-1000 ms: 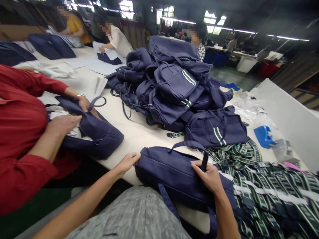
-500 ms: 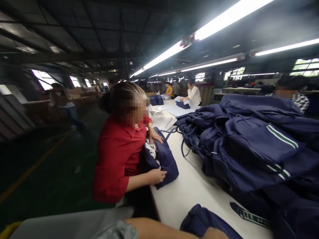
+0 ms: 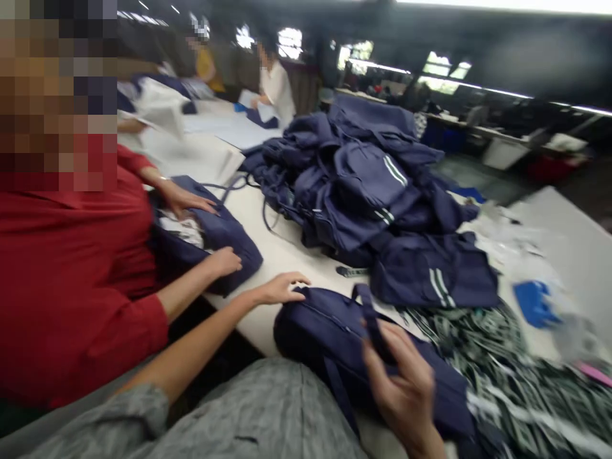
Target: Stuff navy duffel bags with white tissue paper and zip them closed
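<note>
A navy duffel bag (image 3: 329, 328) lies at the table's near edge, with a zip along its top. My left hand (image 3: 282, 288) rests at the bag's far left end, its fingers spread and touching the fabric. Over the middle of the bag, my right hand (image 3: 399, 376) has its fingers closed round a navy strap (image 3: 370, 312) that stands up in a loop. The right hand is a little blurred.
A person in red (image 3: 81, 274) on the left handles another navy bag (image 3: 224, 233). Navy bags are piled (image 3: 354, 185) beyond mine. Green and white straps (image 3: 526, 382) lie at the right, near plastic bags (image 3: 530, 255). Two people stand farther back.
The view has swung right and down. Both my hands and the whole near bag now show; before, only a forearm, part of a hand and part of the bag were visible.
</note>
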{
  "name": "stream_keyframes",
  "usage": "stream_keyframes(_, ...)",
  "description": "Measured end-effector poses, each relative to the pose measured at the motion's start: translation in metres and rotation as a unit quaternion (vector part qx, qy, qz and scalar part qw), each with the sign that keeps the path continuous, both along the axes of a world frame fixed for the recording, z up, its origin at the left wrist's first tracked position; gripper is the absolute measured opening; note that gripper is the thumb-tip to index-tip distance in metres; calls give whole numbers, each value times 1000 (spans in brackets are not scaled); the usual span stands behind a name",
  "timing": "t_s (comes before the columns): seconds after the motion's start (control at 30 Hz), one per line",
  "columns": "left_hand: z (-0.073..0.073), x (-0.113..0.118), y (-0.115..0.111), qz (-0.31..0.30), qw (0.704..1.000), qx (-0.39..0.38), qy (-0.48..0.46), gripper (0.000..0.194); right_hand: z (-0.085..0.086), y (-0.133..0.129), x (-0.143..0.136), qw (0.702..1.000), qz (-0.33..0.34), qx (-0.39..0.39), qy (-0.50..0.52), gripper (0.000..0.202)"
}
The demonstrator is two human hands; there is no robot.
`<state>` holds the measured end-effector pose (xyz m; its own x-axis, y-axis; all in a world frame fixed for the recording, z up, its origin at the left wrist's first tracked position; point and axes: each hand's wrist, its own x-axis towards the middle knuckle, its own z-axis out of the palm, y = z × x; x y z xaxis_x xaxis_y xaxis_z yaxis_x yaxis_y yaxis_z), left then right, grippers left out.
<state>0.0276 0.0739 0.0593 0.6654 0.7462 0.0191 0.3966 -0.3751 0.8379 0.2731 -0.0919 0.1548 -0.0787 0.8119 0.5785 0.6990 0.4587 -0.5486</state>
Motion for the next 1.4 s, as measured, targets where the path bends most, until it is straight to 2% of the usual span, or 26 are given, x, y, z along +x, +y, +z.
stream_keyframes(0.1, -16, -2, 20, -41, 997, -57, 5, 50, -5, 17, -18, 998, -17, -12, -64, 56)
stream_keyframes(0.13, -18, -1, 22, -51, 996, -68, 8, 51, -5, 26, -18, 996, -48, 4, -73, 61)
stream_keyframes(0.2, -18, 1, 22, -78, 994, -77, 17, 51, 1, 41, -12, 982, -156, 74, -80, 66)
stream_keyframes(0.27, -16, 3, 21, -109, 992, -56, 30, 53, 12, 45, -7, 949, -261, 163, -67, 64)
stream_keyframes(0.3, -15, 4, 21, -125, 991, -33, 40, 53, 17, 44, -9, 938, -280, 196, -58, 60)
stream_keyframes(0.33, -15, 6, 21, -136, 989, -3, 51, 52, 20, 41, -13, 939, -266, 210, -53, 53)
stream_keyframes(0.37, -17, 8, 23, -144, 987, 33, 62, 49, 20, 38, -20, 952, -223, 204, -55, 46)
stream_keyframes(0.43, -23, 13, 25, -145, 979, 110, 87, 40, 12, 32, -39, 980, -90, 150, -89, 36)
stream_keyframes(0.5, -33, 17, 26, -123, 971, 176, 109, 36, -5, 29, -58, 986, 13, 101, -135, 27)
stream_keyframes(0.6, -50, 20, 26, -83, 961, 238, 111, 35, -36, 31, -75, 981, 69, 69, -169, 22)
stream_keyframes(0.67, -58, 20, 26, -68, 959, 260, 94, 36, -54, 35, -77, 980, 70, 16, -188, 25)
stream_keyframes(0.77, -61, 22, 26, -69, 957, 267, 91, 40, -70, 47, -78, 960, 5, -139, -242, 31)
stream_keyframes(0.87, -55, 25, 26, -80, 960, 245, 113, 40, -72, 63, -80, 901, -41, -299, -311, 28)
stream_keyframes(0.97, -48, 26, 26, -73, 967, 214, 116, 38, -65, 79, -85, 847, -31, -388, -361, 24)
stream_keyframes(1.03, -44, 26, 26, -68, 969, 207, 115, 37, -60, 85, -86, 836, -20, -405, -369, 23)
stream_keyframes(1.1, -42, 26, 27, -65, 971, 204, 111, 35, -58, 87, -86, 840, -25, -402, -363, 23)
stream_keyframes(1.3, -39, 28, 30, -49, 976, 189, 95, 31, -61, 87, -77, 844, -96, -394, -350, 33)
stream_keyframes(1.4, -36, 31, 29, -33, 977, 183, 101, 29, -58, 90, -75, 845, -70, -395, -354, 28)
